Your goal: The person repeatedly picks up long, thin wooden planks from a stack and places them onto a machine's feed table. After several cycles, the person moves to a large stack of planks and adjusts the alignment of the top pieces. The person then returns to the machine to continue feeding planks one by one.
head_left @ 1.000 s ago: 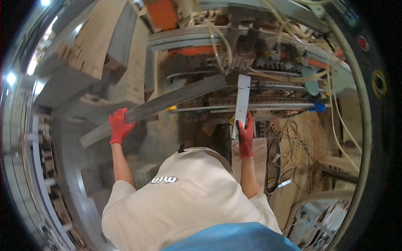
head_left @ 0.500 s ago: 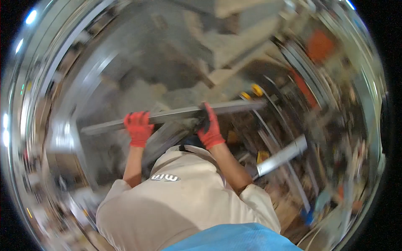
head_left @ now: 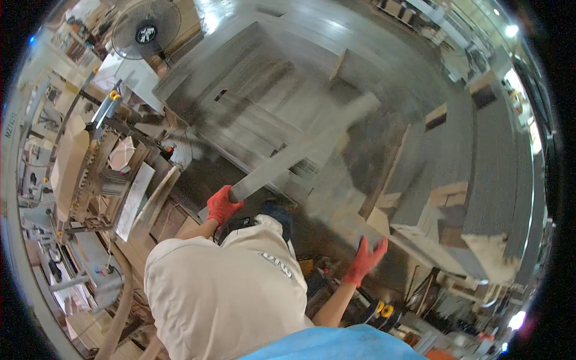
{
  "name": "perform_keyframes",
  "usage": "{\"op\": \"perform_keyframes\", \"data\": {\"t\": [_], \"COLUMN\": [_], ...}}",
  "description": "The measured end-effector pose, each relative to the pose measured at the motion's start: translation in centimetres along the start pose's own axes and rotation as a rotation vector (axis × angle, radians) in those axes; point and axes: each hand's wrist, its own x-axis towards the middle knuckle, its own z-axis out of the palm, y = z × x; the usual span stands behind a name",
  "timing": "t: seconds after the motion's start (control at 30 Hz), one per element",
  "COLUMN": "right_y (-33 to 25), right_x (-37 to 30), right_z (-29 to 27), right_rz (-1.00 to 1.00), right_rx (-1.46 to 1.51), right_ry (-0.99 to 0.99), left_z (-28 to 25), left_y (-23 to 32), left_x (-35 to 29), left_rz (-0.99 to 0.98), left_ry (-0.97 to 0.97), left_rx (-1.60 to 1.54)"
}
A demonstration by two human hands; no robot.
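We find the right hand [head_left: 365, 261] spread-fingered and empty, near stacked boards [head_left: 459, 162] on the right. We observe the left hand [head_left: 223, 205] gripping the near end of a long grey board [head_left: 303, 149], which slants away rightward, crossing our view of a wide pile [head_left: 249, 143]. Beyond, upper left, we note a round fan [head_left: 146, 33].

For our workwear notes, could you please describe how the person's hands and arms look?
The left hand and right hand wear red gloves with dark areas. The visible forearms are bare. The left sleeve is beige; the right cannot be made out.
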Motion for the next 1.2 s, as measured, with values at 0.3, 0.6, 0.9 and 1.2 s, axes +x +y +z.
{"op": "perform_keyframes", "data": {"t": [0.3, 0.6, 0.9, 1.2], "right_y": [3.5, 1.7, 1.1, 0.6], "right_x": [-0.1, 5.0, 6.6, 5.5], "right_z": [-13.0, -3.0, 5.1, 8.3], "right_rz": [0.666, 0.487, 0.439, 0.454], "right_rx": [-1.835, -1.562, -1.486, -1.509], "right_ry": [-0.249, -0.426, -0.507, -0.496], "left_z": [5.5, -0.6, 1.2, 10.3], "left_y": [-7.9, -18.4, -26.7, -41.3], "left_x": [24.1, 51.2, 59.7, 57.1], "left_rz": [-0.336, -0.471, -0.611, -1.169], "left_ry": [0.288, 0.042, 0.245, 0.212], "left_rx": [0.119, 0.234, 0.499, 0.533]}}
